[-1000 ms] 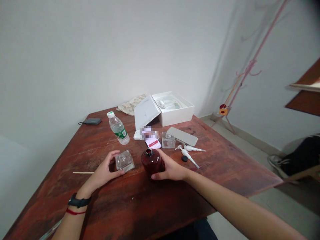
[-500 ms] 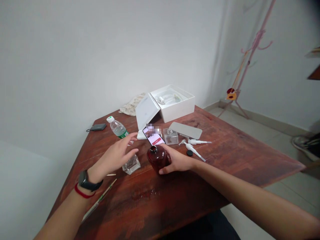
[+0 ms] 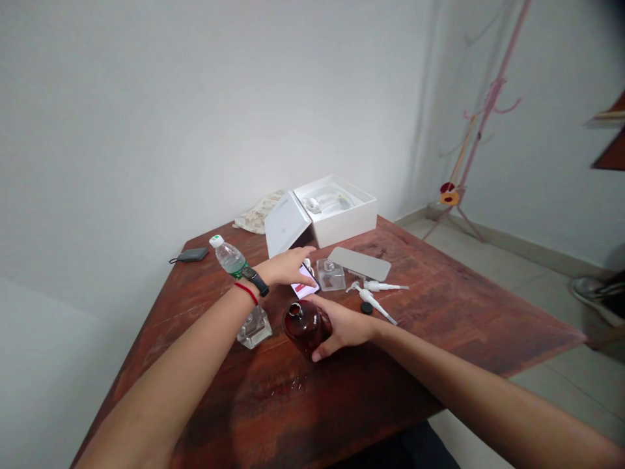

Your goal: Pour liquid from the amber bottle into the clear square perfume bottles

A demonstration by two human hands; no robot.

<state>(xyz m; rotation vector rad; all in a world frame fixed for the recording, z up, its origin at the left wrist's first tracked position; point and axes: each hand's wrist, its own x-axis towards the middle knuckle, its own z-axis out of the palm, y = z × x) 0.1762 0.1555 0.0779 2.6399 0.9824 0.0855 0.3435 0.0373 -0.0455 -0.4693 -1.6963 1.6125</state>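
Tilted over the table, a dark red-brown bottle (image 3: 305,332) without a cap is gripped around its side by my right hand (image 3: 344,326). My left hand (image 3: 288,266) reaches over the phone (image 3: 305,286), fingers apart and holding nothing; it partly covers the lit screen. Just right of the phone stands a clear square bottle (image 3: 331,277). A second clear glass bottle (image 3: 254,329) is partly hidden under my left wrist. Two white pump heads (image 3: 375,306) lie to the right, close to a small black cap (image 3: 366,308).
A capped water bottle (image 3: 227,255) stands left, partly behind my left wrist. Farther back are an open white box (image 3: 346,225), a flat pale case (image 3: 360,264) and a patterned cloth (image 3: 258,213). A dark grey pouch (image 3: 192,255) lies near the left edge. Water drops (image 3: 293,384) wet the wooden tabletop.
My left hand has moved right and forward, from beside the water bottle to over the phone. My right hand keeps hold of the red-brown bottle. The view has shifted slightly.
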